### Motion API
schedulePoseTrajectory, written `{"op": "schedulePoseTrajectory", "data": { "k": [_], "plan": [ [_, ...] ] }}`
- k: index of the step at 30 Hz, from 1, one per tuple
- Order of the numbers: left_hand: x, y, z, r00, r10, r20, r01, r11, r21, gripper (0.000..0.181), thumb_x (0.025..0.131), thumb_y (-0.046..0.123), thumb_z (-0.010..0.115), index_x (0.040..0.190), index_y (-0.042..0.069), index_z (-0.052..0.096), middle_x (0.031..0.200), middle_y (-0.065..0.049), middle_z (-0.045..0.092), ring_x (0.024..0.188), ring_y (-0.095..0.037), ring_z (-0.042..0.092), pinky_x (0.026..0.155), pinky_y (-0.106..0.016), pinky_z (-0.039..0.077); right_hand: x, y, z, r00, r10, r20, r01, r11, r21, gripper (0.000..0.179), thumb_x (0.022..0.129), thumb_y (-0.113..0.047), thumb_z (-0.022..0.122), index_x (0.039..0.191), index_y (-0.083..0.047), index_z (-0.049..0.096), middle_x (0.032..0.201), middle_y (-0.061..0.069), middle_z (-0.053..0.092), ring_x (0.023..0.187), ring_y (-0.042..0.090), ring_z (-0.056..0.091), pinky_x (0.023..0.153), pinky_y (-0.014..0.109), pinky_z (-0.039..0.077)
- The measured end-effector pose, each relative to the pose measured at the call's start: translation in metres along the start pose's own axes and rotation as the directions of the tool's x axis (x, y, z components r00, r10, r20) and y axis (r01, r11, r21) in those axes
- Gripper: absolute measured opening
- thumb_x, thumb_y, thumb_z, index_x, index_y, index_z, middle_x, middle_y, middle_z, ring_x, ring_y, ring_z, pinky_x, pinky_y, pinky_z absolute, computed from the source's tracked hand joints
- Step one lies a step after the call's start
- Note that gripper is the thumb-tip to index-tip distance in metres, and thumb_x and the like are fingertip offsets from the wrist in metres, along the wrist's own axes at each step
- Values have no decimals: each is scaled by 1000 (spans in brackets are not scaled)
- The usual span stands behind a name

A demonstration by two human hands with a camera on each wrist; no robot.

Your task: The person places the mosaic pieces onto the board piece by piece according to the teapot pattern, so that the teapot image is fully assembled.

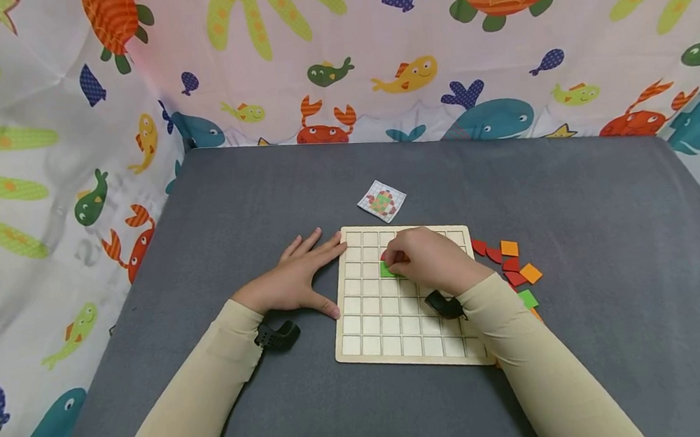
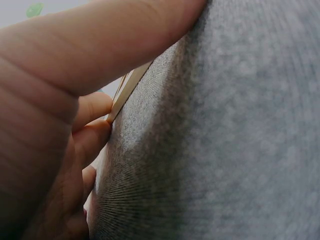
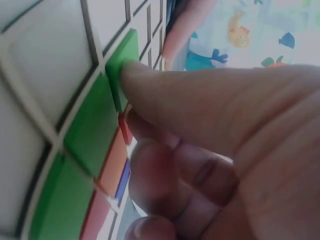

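My right hand (image 1: 430,258) is over the upper middle of a wooden grid board (image 1: 414,361). In the right wrist view its thumb lies on a green square tile (image 3: 131,47) at the board, with the other fingers curled beside it. Two more green tiles (image 3: 92,127), an orange tile (image 3: 114,162) and red tiles (image 3: 97,212) sit in neighbouring cells; the hand hides most of them in the head view. Fingers spread, my left hand (image 1: 292,277) rests on the grey table and touches the board's left edge with fingertips and thumb.
A small pattern card (image 1: 382,201) with a coloured grid lies behind the board. Loose red tiles (image 1: 511,265), orange tiles (image 1: 530,273) and a green tile (image 1: 527,298) lie along its right side, partly under the right forearm. A printed sea-animal curtain (image 1: 364,104) borders the table.
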State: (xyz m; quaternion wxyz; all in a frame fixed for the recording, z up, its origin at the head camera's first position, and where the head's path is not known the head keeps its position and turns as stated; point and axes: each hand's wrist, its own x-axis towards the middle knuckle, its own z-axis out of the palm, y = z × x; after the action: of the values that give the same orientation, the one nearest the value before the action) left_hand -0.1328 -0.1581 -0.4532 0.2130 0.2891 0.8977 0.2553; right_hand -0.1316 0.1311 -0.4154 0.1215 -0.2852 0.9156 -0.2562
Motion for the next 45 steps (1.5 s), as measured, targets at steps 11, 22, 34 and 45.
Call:
{"op": "schedulePoseTrajectory", "data": {
  "k": [11, 22, 34, 45],
  "plan": [
    [4, 1, 1, 1000, 8, 17, -9, 1000, 2, 125, 71, 59, 92, 170, 25, 23, 176, 8, 7, 163, -23, -10, 129, -49, -12, -35, 26, -18, 995, 80, -57, -80, 997, 9, 5, 96, -15, 77, 92, -15, 79, 84, -6, 70, 77, 13, 61, 72, 34, 52],
    [2, 0, 0, 1000, 13, 7, -13, 1000, -3, 126, 70, 61, 92, 170, 26, 23, 176, 9, 7, 163, -23, -10, 129, -49, -12, -68, 56, -41, 975, 208, -74, -210, 978, -16, 8, 98, -13, 74, 102, -7, 78, 91, 3, 73, 79, 18, 62, 69, 35, 53],
    [-1, -1, 1, 1000, 16, -3, -16, 1000, -9, 125, 71, 58, 93, 170, 24, 23, 176, 8, 8, 163, -24, -9, 129, -50, -11, -87, 98, -61, 933, 357, -57, -357, 934, -5, 19, 98, -15, 74, 113, -3, 76, 112, 21, 70, 97, 34, 62, 82, 52, 58],
    [-1, -1, 0, 1000, 3, 0, -3, 1000, -5, 124, 72, 58, 92, 170, 25, 23, 176, 9, 7, 163, -22, -10, 129, -50, -11, -93, 113, -69, 915, 404, -10, -404, 914, -31, 28, 98, -21, 76, 114, 2, 73, 106, 21, 69, 95, 35, 61, 82, 54, 56]
  ]
}}
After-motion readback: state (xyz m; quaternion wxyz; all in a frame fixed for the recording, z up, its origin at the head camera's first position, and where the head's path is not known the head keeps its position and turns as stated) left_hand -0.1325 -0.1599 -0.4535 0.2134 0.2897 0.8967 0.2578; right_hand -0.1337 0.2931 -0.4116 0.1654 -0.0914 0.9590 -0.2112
